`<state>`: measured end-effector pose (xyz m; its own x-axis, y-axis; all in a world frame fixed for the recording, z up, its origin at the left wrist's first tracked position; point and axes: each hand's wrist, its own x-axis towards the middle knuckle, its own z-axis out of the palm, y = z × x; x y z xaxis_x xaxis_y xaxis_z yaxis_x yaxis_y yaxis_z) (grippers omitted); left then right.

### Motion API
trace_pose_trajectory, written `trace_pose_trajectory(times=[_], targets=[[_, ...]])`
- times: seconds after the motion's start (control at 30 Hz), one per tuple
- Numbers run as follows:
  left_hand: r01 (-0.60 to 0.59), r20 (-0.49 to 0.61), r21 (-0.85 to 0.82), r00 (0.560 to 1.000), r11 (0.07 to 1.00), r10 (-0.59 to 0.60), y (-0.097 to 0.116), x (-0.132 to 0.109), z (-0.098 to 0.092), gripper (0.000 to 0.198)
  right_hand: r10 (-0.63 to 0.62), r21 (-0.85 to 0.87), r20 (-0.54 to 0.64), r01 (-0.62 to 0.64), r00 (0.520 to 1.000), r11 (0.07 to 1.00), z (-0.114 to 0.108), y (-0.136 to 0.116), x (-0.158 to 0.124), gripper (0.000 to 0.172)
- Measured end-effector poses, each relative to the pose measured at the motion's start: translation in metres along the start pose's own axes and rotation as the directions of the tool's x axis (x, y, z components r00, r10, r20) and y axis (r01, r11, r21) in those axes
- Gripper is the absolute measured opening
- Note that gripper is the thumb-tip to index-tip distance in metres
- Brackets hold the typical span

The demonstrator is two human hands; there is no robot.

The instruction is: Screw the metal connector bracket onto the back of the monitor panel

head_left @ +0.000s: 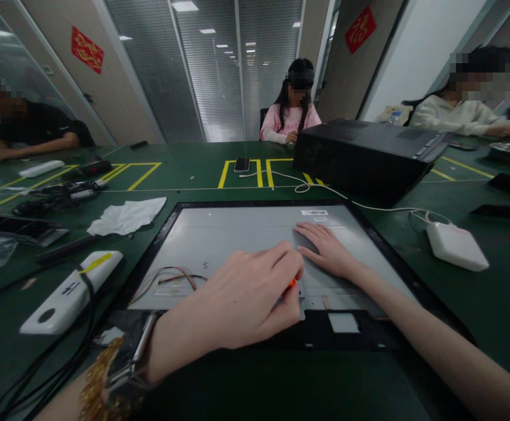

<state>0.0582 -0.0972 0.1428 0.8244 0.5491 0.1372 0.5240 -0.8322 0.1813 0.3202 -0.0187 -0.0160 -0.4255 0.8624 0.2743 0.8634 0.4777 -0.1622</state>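
Note:
A large flat panel (pixel 246 234) with a grey metal back and black frame lies on the green table. My left hand (pixel 255 292), with a watch and beaded bracelet at its wrist, is closed around a small orange-handled tool (pixel 293 283) over the panel's lower middle; the tool's tip is hidden. My right hand (pixel 325 248) rests flat on the panel's back, fingers stretched out, right of the left hand. Thin coloured wires (pixel 176 275) lie on the panel's left part. A black strip (pixel 325 339) runs along its near edge.
A white power strip (pixel 71 292), black cables (pixel 57 356) and a white tissue (pixel 127 216) lie left. A black box-shaped device (pixel 364 158) stands behind right, a white adapter (pixel 457 245) right, a phone (pixel 241 165) beyond the panel. Several people sit around the table.

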Motion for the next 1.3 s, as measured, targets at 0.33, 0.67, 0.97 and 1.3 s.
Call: trace_pose_trajectory(times=[0.33,0.67,0.97,1.3], targets=[[0.051,-0.154,0.121,0.988,0.991,-0.032,-0.008,0.001,0.017,0.028,-0.002,0.001,0.002,0.002,1.000,1.000,0.000,0.001,0.000,0.052],[0.110,-0.167,0.157,0.982,0.982,-0.083,-0.009,0.001,0.017,0.035,-0.007,0.010,-0.004,0.007,1.000,1.000,0.000,0.001,0.000,0.051],[0.086,-0.023,-0.037,0.996,0.996,-0.087,-0.004,0.002,0.007,0.012,-0.002,0.010,-0.007,0.002,1.000,1.000,-0.001,-0.001,0.000,0.051],[0.018,-0.003,-0.049,1.000,0.999,-0.018,-0.011,-0.001,0.000,0.016,-0.010,0.012,-0.008,0.010,1.000,1.000,0.000,0.001,0.000,0.051]])
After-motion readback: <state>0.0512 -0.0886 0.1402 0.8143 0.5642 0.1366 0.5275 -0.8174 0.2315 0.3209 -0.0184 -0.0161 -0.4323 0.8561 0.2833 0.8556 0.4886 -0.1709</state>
